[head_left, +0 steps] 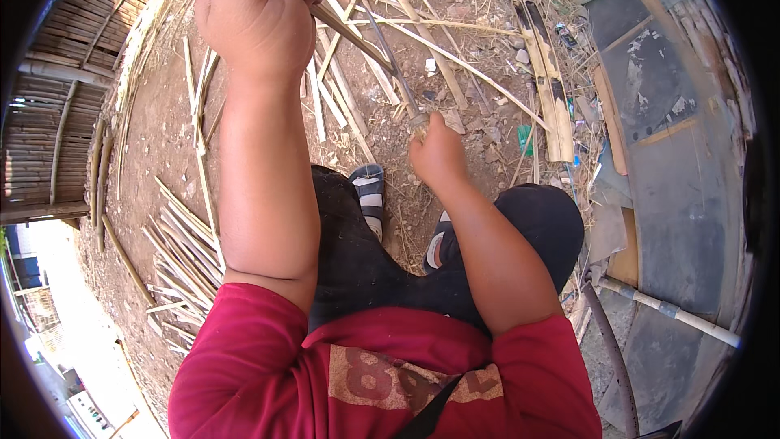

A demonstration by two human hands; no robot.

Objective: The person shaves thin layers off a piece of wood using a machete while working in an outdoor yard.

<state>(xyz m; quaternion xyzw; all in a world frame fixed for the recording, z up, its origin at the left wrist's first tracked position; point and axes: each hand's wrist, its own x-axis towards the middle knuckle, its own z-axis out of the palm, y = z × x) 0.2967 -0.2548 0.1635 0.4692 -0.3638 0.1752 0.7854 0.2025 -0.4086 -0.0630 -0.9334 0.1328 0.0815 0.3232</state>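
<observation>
My left hand (258, 12) is raised at the top of the view, its fingers closed round a thin brown bamboo strip (351, 36). The strip slants down toward the right, and its far end is outside the view or behind the hand. Lower and further right, my right hand (439, 153) grips the handle of a knife (408, 93) with a long narrow blade. The blade points up and away from me, and the strip's lower end meets or crosses it. Whether the edge is cutting into the strip I cannot tell.
Split bamboo strips (337, 106) lie scattered on the dirt ahead, with a heap of thin ones (175, 264) at the left. Two wider bamboo pieces (546, 85) lie at the right. Dark sheets (670, 154) line the right side, and a bamboo-slat wall (53, 122) stands left.
</observation>
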